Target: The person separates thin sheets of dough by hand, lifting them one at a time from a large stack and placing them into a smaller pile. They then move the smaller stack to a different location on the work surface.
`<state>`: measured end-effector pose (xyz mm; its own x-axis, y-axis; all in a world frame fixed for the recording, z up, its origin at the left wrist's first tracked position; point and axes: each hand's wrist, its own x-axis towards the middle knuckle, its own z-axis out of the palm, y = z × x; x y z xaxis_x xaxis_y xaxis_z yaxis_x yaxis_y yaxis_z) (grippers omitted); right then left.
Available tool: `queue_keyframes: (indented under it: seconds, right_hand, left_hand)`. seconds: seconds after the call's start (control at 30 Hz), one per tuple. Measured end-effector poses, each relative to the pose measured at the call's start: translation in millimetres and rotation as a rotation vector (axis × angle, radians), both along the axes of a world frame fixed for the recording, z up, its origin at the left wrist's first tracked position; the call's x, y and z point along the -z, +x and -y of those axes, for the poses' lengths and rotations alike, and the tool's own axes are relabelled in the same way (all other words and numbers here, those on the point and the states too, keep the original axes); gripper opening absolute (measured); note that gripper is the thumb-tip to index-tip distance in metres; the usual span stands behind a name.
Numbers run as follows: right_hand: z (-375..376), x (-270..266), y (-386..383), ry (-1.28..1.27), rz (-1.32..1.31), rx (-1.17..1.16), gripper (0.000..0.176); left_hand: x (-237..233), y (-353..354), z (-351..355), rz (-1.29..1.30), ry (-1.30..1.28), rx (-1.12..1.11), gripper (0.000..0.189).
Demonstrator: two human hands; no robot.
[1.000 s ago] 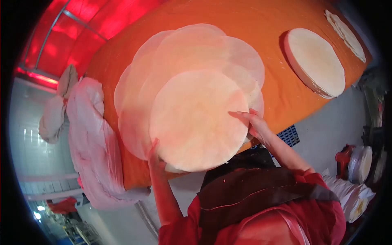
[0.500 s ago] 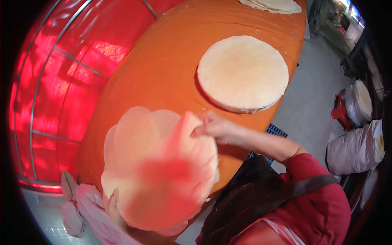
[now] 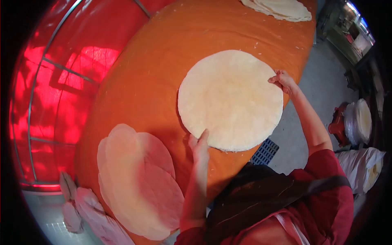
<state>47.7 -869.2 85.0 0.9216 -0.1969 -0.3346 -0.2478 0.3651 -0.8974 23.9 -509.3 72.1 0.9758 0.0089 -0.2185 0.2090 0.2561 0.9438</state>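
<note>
A thick stack of thin, pale round flatbreads (image 3: 230,100) is between my two hands at the middle of the orange-covered table (image 3: 139,81). My left hand (image 3: 200,147) grips its near left edge, thumb on top and fingers hidden beneath. On the far right edge, my right hand (image 3: 282,81) is closed round the rim with the thumb over the top sheet. Left of my left forearm lies a fanned-out spread of thin overlapping round sheets (image 3: 130,183), partly tinted by red light.
At the table's far end lies another pile of thin sheets (image 3: 279,9). A blue plastic crate (image 3: 265,152) shows below the table's right edge. Wrapped round stacks (image 3: 359,122) stand on the right. Pink cloth (image 3: 96,212) hangs at the near left corner, beside red sheeting (image 3: 65,106).
Both hands have left the fanned-out sheets and now hold the round stack, which is closer to me. The fanned spread looks narrower than before. The view has shifted slightly.
</note>
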Motion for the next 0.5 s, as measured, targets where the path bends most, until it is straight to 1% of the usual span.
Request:
queue_keyframes:
  seconds: [0.07, 0.1, 0.17, 0.2, 0.27, 0.3, 0.33, 0.37, 0.4, 0.43, 0.47, 0.5]
  right_hand:
    - [2.8, 4.1, 4.0, -0.075, -0.101, 0.035, 0.025]
    - [3.9, 7.3, 5.3, -0.072, -0.105, 0.031, 0.025]
    - [8.6, 12.5, 5.5, -0.208, -0.109, 0.057, 0.027]
    - [9.0, 2.0, 3.6, -0.216, -0.114, 0.055, 0.027]
    - [2.6, -30.9, -0.7, -1.242, -0.199, -0.007, 0.028]
    - [10.9, -32.8, 6.0, -1.243, -0.197, -0.020, 0.028]
    - [27.7, -32.5, 18.9, -1.346, 0.016, 0.018, 0.030]
    - [34.6, -35.5, 29.5, -1.437, 0.243, 0.055, 0.033]
    - [26.9, -50.6, 40.3, -1.474, 0.193, -0.035, 0.033]
    - [12.3, -69.9, 59.9, -1.510, 0.173, -0.135, 0.033]
    - [-3.4, -75.8, 73.9, -1.555, 0.314, -0.219, 0.036]
    - [-23.5, -78.6, 83.9, -1.589, 0.475, -0.312, 0.038]
  left_hand:
    - [-1.2, -0.3, -9.6, -0.102, -0.020, 0.129, 0.025]
    - [-10.6, 1.0, -11.2, -0.107, -0.017, 0.125, 0.025]
    - [-33.6, 2.1, -10.0, -0.319, 0.397, 0.255, 0.023]
    - [-32.2, 4.6, -16.2, -0.324, 0.388, 0.255, 0.023]
    - [-27.7, 6.3, -33.7, -0.079, 1.127, 0.296, 0.023]
    - [-36.2, 5.9, -32.8, 0.124, 0.998, 0.229, 0.020]
    - [-55.7, 5.3, -27.6, 0.322, 0.866, 0.155, 0.017]
    - [-92.8, -0.6, -5.5, 0.379, 0.624, 0.224, 0.018]
    - [-132.9, -12.9, 21.2, 0.440, 0.385, 0.267, 0.020]
    - [-155.6, -26.8, 34.5, 0.945, 0.723, 0.499, 0.030]
    - [-176.7, -53.5, 59.0, 0.314, 0.075, 0.781, 0.040]
    - [-196.9, -55.6, 68.0, 0.666, 0.241, 1.025, 0.051]
